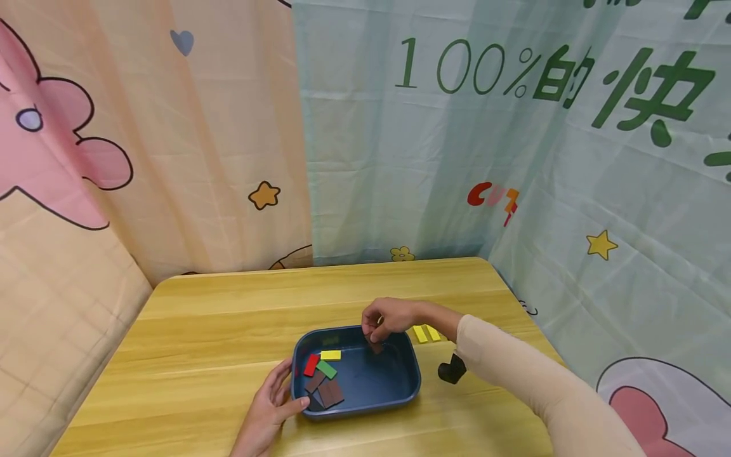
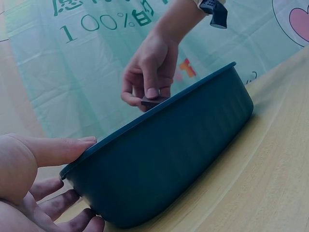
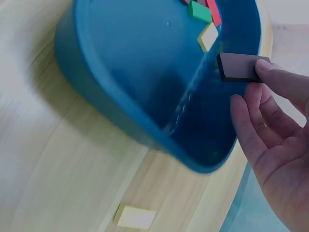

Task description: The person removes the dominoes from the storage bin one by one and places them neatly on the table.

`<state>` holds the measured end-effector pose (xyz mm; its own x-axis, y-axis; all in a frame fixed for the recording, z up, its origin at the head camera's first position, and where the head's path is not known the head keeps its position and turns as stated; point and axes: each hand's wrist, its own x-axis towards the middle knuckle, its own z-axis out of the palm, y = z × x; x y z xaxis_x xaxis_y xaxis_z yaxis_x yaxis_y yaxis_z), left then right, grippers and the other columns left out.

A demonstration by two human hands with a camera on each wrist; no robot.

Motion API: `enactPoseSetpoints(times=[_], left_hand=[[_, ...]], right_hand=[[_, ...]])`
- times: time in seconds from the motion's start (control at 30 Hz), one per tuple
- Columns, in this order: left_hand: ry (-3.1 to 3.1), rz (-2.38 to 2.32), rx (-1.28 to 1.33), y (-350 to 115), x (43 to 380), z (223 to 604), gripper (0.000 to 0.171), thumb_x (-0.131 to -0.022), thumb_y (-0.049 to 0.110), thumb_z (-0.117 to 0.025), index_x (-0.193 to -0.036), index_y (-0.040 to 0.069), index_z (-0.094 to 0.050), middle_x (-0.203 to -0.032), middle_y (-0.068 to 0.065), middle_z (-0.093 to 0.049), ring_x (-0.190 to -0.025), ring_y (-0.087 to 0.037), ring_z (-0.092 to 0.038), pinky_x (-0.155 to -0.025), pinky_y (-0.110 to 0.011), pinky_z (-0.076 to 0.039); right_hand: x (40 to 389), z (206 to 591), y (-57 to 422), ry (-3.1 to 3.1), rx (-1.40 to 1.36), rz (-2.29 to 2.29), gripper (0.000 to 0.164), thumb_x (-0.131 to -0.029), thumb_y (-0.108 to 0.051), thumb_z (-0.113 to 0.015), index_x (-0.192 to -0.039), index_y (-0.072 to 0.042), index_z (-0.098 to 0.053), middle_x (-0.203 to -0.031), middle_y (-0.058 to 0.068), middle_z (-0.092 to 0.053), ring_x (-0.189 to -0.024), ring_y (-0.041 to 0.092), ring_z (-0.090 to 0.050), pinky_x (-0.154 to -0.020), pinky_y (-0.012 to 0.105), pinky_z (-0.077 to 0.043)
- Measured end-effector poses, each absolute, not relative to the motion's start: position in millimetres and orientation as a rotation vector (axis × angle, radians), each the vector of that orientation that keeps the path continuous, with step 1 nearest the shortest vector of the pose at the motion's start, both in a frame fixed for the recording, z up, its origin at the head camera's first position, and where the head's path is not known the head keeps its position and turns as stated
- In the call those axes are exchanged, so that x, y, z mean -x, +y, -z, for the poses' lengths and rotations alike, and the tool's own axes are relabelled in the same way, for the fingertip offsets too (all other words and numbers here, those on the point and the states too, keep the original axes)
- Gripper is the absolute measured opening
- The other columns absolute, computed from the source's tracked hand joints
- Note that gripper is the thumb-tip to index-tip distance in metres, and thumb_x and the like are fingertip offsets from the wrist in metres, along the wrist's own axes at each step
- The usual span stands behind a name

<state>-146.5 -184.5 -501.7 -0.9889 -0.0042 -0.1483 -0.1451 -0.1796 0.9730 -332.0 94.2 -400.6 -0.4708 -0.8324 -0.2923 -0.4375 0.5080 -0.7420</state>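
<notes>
A dark blue rectangular tub (image 1: 374, 384) rests on the table. My left hand (image 1: 265, 406) grips its near left corner, thumb over the rim and fingers against the outer wall. Over the tub's far right part, my right hand (image 1: 389, 316) pinches a dark brown rectangular block (image 3: 237, 66) between thumb and fingers. Inside, toward the left end, lie a yellow block (image 1: 330, 355), a red block (image 1: 311, 364), a green block (image 1: 327, 370) and several brown blocks (image 1: 331, 392). The left wrist view shows the tub's outer wall (image 2: 164, 159), which hides the blocks inside.
Two yellow blocks (image 1: 427, 334) lie on the wooden table (image 1: 188, 355) just beyond the tub's right end, partly behind the right forearm. A black device (image 1: 452, 369) shows below the right sleeve. Printed curtains (image 1: 365, 158) stand along the table's back and sides.
</notes>
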Motion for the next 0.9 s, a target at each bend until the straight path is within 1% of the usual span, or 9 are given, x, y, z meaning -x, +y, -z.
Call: enactPoseSetpoints(times=[0.13, 0.23, 0.3, 0.4, 0.53, 0.6, 0.67, 0.8, 0.9], left_hand=[[1.952, -2.330, 0.180, -185.1, 146.7, 501.7, 0.087, -0.088, -0.006, -0.077, -0.159, -0.002, -0.027, -0.165, -0.027, -0.025, -0.150, -0.049, -0.023, -0.113, -0.052, -0.036], [1.944, -2.330, 0.185, -185.2, 146.9, 501.5, 0.087, -0.088, -0.006, -0.077, -0.159, -0.001, -0.027, -0.165, -0.027, -0.024, -0.150, -0.049, -0.022, -0.114, -0.054, -0.034], [1.944, -2.327, 0.191, -185.1, 147.0, 501.4, 0.088, -0.088, -0.006, -0.077, -0.160, -0.001, -0.027, -0.165, -0.026, -0.024, -0.150, -0.049, -0.021, -0.114, -0.055, -0.033], [1.944, -2.328, 0.195, -184.9, 146.8, 501.2, 0.088, -0.088, -0.006, -0.077, -0.160, -0.001, -0.027, -0.165, -0.026, -0.024, -0.150, -0.050, -0.021, -0.114, -0.055, -0.031], [1.949, -2.327, 0.200, -185.4, 146.7, 500.2, 0.088, -0.087, -0.007, -0.077, -0.160, -0.001, -0.027, -0.165, -0.026, -0.024, -0.150, -0.050, -0.021, -0.115, -0.056, -0.029], [1.950, -2.326, 0.199, -185.4, 146.7, 499.9, 0.088, -0.087, -0.007, -0.077, -0.160, -0.001, -0.027, -0.165, -0.026, -0.024, -0.150, -0.050, -0.020, -0.115, -0.056, -0.029], [1.949, -2.328, 0.193, -184.9, 146.7, 500.0, 0.088, -0.087, -0.007, -0.077, -0.159, -0.001, -0.027, -0.165, -0.026, -0.025, -0.150, -0.049, -0.021, -0.115, -0.054, -0.031], [1.949, -2.331, 0.184, -184.0, 146.8, 500.2, 0.087, -0.087, -0.007, -0.077, -0.159, -0.001, -0.027, -0.164, -0.026, -0.025, -0.150, -0.049, -0.022, -0.114, -0.053, -0.033], [1.955, -2.325, 0.186, -183.8, 146.7, 499.9, 0.087, -0.087, -0.006, -0.077, -0.159, -0.002, -0.028, -0.164, -0.027, -0.025, -0.150, -0.049, -0.022, -0.114, -0.054, -0.032]], right_hand=[[336.6, 399.8, 109.8, 2.112, 1.000, 0.839, 0.010, -0.096, 0.005, -0.068, -0.098, -0.005, -0.070, -0.086, 0.003, -0.070, -0.080, 0.017, -0.066, -0.073, 0.029, -0.056], [340.4, 399.1, 122.4, 2.109, 0.964, 0.899, 0.008, -0.097, 0.004, -0.067, -0.099, -0.003, -0.069, -0.087, 0.007, -0.072, -0.081, 0.023, -0.070, -0.077, 0.035, -0.058], [343.1, 398.7, 131.3, 2.112, 0.930, 0.935, 0.007, -0.098, 0.004, -0.066, -0.099, -0.002, -0.069, -0.087, 0.010, -0.073, -0.081, 0.026, -0.072, -0.081, 0.040, -0.059], [347.4, 398.6, 145.2, 2.145, 0.886, 0.959, 0.006, -0.098, 0.003, -0.066, -0.100, 0.000, -0.070, -0.087, 0.011, -0.074, -0.082, 0.027, -0.072, -0.086, 0.044, -0.059], [353.3, 396.2, 162.5, 2.193, 0.865, 0.971, 0.007, -0.099, 0.003, -0.065, -0.104, 0.003, -0.070, -0.087, 0.010, -0.074, -0.082, 0.026, -0.071, -0.088, 0.042, -0.058], [355.6, 394.9, 171.0, 2.212, 0.851, 0.983, 0.009, -0.100, 0.003, -0.064, -0.106, 0.005, -0.070, -0.087, 0.011, -0.074, -0.083, 0.026, -0.070, -0.089, 0.043, -0.057], [357.1, 393.9, 179.7, 2.237, 0.827, 1.004, 0.009, -0.100, 0.003, -0.062, -0.105, 0.004, -0.070, -0.087, 0.012, -0.074, -0.083, 0.027, -0.070, -0.090, 0.044, -0.057], [359.4, 393.9, 197.7, 2.273, 0.759, 1.059, 0.011, -0.101, 0.004, -0.061, -0.108, 0.009, -0.068, -0.088, 0.014, -0.073, -0.084, 0.027, -0.070, -0.090, 0.045, -0.057], [362.3, 397.5, 211.0, 2.295, 0.699, 1.093, 0.012, -0.101, 0.004, -0.061, -0.109, 0.011, -0.066, -0.090, 0.013, -0.072, -0.085, 0.026, -0.070, -0.089, 0.042, -0.058]])
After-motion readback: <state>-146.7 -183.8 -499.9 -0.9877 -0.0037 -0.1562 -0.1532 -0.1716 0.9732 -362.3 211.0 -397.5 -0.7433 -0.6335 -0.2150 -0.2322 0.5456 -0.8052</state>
